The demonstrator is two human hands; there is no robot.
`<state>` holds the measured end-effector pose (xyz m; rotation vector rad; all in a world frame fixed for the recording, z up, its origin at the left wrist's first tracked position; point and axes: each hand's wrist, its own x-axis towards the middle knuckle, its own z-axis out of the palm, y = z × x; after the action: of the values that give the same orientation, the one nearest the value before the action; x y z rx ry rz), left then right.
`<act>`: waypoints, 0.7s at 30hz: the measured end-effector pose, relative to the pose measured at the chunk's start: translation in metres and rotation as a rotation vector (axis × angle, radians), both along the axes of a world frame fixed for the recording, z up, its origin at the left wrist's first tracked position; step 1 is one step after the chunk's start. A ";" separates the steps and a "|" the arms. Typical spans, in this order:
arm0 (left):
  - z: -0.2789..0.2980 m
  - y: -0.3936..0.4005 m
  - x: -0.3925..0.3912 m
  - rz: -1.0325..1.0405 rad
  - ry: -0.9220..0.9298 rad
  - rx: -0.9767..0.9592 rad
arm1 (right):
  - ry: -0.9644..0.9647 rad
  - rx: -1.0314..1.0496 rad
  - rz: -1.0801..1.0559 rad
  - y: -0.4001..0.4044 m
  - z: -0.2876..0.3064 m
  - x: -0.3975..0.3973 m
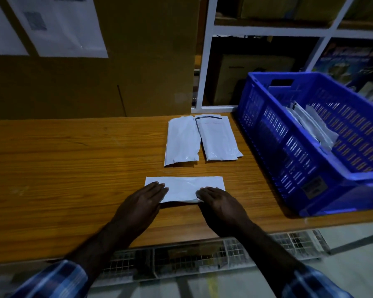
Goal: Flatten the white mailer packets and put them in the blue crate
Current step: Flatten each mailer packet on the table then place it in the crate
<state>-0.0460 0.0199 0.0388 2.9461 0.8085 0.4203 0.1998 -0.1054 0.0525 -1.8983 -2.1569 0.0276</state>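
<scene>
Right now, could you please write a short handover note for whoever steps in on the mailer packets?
Left hand and right hand: both flat, fingers straight, pressing the white plastic mailer packet lying crosswise on the wooden table.
Two more white packets lie side by side behind it, untouched.
Done: several white packets already lie in the blue slotted plastic crate on the right.
Left: finish flattening this one, crate it, then the other two.
</scene>
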 end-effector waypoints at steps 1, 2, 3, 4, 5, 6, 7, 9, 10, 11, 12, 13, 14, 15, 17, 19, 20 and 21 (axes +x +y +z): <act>0.003 0.000 -0.001 -0.003 -0.016 0.004 | -0.010 -0.004 0.002 0.000 0.004 0.001; 0.006 0.000 -0.001 0.000 -0.026 0.010 | -0.025 -0.013 0.000 -0.001 0.008 0.001; 0.009 0.000 -0.001 0.005 -0.034 0.020 | -0.033 -0.023 -0.010 -0.002 0.011 0.002; 0.010 0.000 -0.002 0.009 -0.039 0.026 | -0.030 -0.029 -0.025 -0.004 0.013 0.005; 0.013 -0.001 -0.001 0.009 -0.042 0.019 | -0.020 -0.030 -0.045 -0.006 0.015 0.008; 0.016 -0.002 -0.001 0.014 -0.057 0.006 | -0.010 -0.032 -0.067 -0.008 0.018 0.012; 0.020 -0.003 0.000 0.023 -0.077 -0.011 | -0.006 -0.036 -0.084 -0.009 0.021 0.015; 0.029 -0.008 0.001 0.051 -0.111 -0.017 | -0.021 -0.063 -0.089 -0.010 0.030 0.023; 0.034 -0.010 0.003 0.054 -0.120 -0.022 | -0.035 -0.076 -0.089 -0.010 0.035 0.027; 0.042 -0.010 0.006 0.051 -0.134 -0.037 | -0.040 -0.078 -0.090 -0.010 0.042 0.030; 0.049 -0.009 0.010 0.052 -0.149 -0.052 | -0.040 -0.060 -0.092 -0.010 0.049 0.035; 0.055 -0.006 0.015 0.054 -0.158 -0.052 | -0.036 -0.027 -0.092 -0.009 0.056 0.041; 0.061 -0.001 0.020 0.060 -0.164 -0.046 | -0.038 0.006 -0.090 -0.008 0.064 0.046; 0.067 0.003 0.027 0.060 -0.169 -0.038 | -0.041 0.043 -0.084 -0.007 0.073 0.052; 0.082 0.011 0.044 0.083 -0.201 -0.015 | -0.050 0.095 -0.082 -0.005 0.093 0.061; 0.106 0.014 0.064 0.104 -0.261 0.023 | -0.065 0.167 -0.091 -0.003 0.117 0.071; 0.119 0.015 0.074 0.102 -0.293 0.046 | -0.085 0.212 -0.102 -0.002 0.130 0.077; 0.134 0.016 0.085 0.092 -0.323 0.071 | -0.102 0.262 -0.112 0.000 0.142 0.086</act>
<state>0.0387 0.0355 0.1731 2.7989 0.9013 0.9191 0.2856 -0.1058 0.1947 -1.8973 -1.9974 -0.3632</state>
